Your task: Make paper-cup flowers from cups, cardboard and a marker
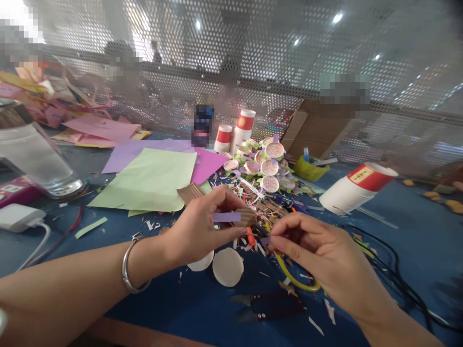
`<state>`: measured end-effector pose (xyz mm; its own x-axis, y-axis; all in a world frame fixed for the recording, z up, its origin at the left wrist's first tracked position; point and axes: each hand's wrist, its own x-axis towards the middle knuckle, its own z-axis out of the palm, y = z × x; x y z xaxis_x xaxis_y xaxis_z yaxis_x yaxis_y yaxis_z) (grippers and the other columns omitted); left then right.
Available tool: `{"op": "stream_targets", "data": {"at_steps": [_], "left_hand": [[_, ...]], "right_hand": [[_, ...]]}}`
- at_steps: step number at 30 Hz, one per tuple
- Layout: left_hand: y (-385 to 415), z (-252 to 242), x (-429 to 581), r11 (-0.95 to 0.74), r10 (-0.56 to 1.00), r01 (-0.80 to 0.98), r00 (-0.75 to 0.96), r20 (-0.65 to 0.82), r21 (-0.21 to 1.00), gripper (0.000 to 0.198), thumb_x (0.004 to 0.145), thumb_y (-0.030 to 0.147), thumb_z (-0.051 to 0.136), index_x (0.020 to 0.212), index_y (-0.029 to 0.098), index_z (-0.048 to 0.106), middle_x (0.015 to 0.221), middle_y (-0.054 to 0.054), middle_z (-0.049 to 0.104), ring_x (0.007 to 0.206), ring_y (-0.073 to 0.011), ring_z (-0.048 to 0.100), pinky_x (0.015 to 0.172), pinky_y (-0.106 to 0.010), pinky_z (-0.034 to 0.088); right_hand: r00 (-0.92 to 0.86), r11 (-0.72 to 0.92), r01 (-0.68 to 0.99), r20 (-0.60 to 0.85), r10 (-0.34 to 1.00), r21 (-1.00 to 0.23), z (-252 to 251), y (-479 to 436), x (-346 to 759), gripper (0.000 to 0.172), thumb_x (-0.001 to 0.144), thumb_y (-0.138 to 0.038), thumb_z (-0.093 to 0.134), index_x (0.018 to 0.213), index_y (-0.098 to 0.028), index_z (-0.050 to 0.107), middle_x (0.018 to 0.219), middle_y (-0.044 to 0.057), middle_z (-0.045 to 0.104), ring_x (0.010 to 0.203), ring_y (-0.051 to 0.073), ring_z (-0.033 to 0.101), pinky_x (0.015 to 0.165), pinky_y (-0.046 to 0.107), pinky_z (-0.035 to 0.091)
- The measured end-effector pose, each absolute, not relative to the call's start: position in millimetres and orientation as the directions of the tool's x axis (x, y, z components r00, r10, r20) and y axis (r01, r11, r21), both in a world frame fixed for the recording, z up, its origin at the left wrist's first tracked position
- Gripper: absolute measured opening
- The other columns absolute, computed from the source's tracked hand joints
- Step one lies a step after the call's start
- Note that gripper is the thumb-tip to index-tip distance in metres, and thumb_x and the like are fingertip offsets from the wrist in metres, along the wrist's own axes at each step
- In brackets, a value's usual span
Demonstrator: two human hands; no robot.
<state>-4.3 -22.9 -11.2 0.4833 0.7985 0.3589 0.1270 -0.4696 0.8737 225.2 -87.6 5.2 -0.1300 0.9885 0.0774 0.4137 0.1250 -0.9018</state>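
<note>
My left hand (197, 226), a silver bangle at its wrist, is closed on a small piece of brown corrugated cardboard (248, 217). A purple paper strip (226, 217) lies across that piece, between thumb and fingers. Close by on the right, my right hand (321, 250) pinches what looks like a small bit of purple paper (265, 240) at its fingertips. White paper discs (227, 267) lie on the table below my left hand. Nearer me rest black thread snips (267, 307), their blades pointing left. An orange-tipped object (251, 236) shows partly between the hands.
Behind the hands are a heap of small round paper pieces (269, 167), stacked paper cups (356, 188), green paper (152, 178) and a yellow-green container (311, 168). A glass of water (47, 154) stands left. Black cables (394, 270) and paper scraps lie right.
</note>
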Motion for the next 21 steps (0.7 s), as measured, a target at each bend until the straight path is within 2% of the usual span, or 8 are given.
{"op": "stream_targets", "data": {"at_steps": [4,8,13,21], "left_hand": [[-30,-8,-2,-0.509,0.77,0.135,0.513,0.38,0.85,0.023,0.082,0.02,0.076,0.099,0.016,0.062,0.089,-0.002,0.07,0.079,-0.0126,0.067,0.071,-0.025,0.055],[-34,-6,-1,-0.533,0.747,0.133,0.538,0.391,0.835,0.024,0.08,0.017,0.077,0.1,0.016,0.063,0.09,-0.002,0.071,0.078,-0.0121,0.067,0.07,-0.024,0.054],[-37,-6,0,-0.55,0.739,0.137,0.54,0.404,0.824,0.022,0.082,0.02,0.077,0.096,0.016,0.062,0.086,-0.001,0.07,0.072,-0.0105,0.066,0.064,-0.022,0.053],[-38,-10,0,-0.588,0.715,0.134,0.547,0.435,0.798,0.02,0.082,0.021,0.077,0.096,0.015,0.063,0.088,-0.002,0.07,0.073,-0.01,0.066,0.065,-0.021,0.052]], "right_hand": [[-0.083,0.095,0.193,0.08,0.993,-0.976,0,-86,226,0.017,0.086,-0.039,0.078,0.092,-0.024,0.071,0.079,-0.001,0.072,0.072,0.013,0.066,0.066,0.022,0.053],[-0.063,0.07,0.087,0.065,0.996,-0.994,-5,-82,222,0.014,0.086,-0.034,0.08,0.091,-0.024,0.071,0.079,-0.002,0.07,0.073,0.011,0.065,0.068,0.021,0.052],[-0.062,0.041,0.085,0.036,0.997,-0.996,-6,-80,217,0.017,0.084,-0.034,0.081,0.089,-0.022,0.07,0.078,-0.002,0.067,0.072,0.012,0.063,0.068,0.023,0.05],[-0.059,0.042,0.127,0.035,0.998,-0.991,-6,-80,215,0.023,0.086,-0.041,0.078,0.088,-0.021,0.068,0.076,-0.001,0.067,0.071,0.013,0.061,0.067,0.025,0.049]]}}
